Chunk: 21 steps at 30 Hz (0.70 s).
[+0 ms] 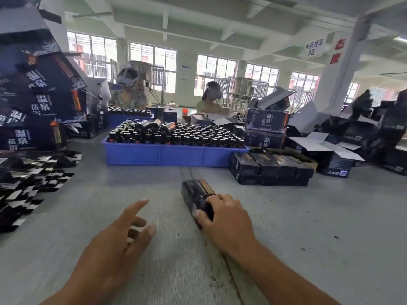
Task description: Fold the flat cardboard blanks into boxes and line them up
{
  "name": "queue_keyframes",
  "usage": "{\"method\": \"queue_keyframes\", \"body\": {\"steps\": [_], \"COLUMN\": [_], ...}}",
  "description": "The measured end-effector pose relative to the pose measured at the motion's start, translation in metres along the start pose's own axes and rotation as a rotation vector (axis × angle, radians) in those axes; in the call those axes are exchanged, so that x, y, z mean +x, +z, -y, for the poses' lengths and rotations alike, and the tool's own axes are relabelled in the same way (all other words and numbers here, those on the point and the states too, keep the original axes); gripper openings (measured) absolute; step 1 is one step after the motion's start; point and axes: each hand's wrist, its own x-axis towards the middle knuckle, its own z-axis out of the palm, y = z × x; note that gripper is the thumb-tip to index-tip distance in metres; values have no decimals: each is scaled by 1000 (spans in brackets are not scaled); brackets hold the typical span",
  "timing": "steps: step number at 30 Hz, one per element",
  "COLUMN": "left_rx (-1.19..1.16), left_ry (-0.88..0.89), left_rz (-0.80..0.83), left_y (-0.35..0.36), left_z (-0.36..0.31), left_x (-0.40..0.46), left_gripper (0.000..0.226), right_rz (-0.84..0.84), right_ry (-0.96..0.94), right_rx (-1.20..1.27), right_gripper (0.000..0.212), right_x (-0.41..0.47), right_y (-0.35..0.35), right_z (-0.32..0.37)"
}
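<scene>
A small folded black box (197,194) lies on the grey table in front of me. My right hand (222,216) grips its near end, fingers over the top and thumb on the side. To its left my left hand (130,230) hovers above the table with fingers spread and holds nothing. A spread pile of flat black and silver cardboard blanks (28,181) lies at the left. Several folded black boxes (271,168) stand lined up in two layers at the right, beyond the held box.
A blue tray (167,154) full of small dark bottles sits at the centre back. Large dark printed cartons (37,102) are stacked at the left, and open cartons (330,148) are heaped at the right. Two people sit across the table.
</scene>
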Motion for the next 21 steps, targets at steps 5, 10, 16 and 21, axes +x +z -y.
{"method": "queue_keyframes", "body": {"steps": [5,10,16,21], "left_rx": [117,201,143,146], "left_ry": [29,92,201,379], "left_rz": [49,-12,-71,-133], "left_y": [0,4,15,20], "left_z": [-2,-1,11,11], "left_x": [1,6,15,23], "left_gripper": [53,44,25,52], "right_rz": [-86,-105,-64,-48], "right_ry": [10,63,131,214], "right_rx": [-188,-150,-214,-201], "right_gripper": [43,37,35,42], "right_x": [48,86,121,142], "right_y": [15,30,45,49], "right_z": [-32,-46,-53,-58]}}
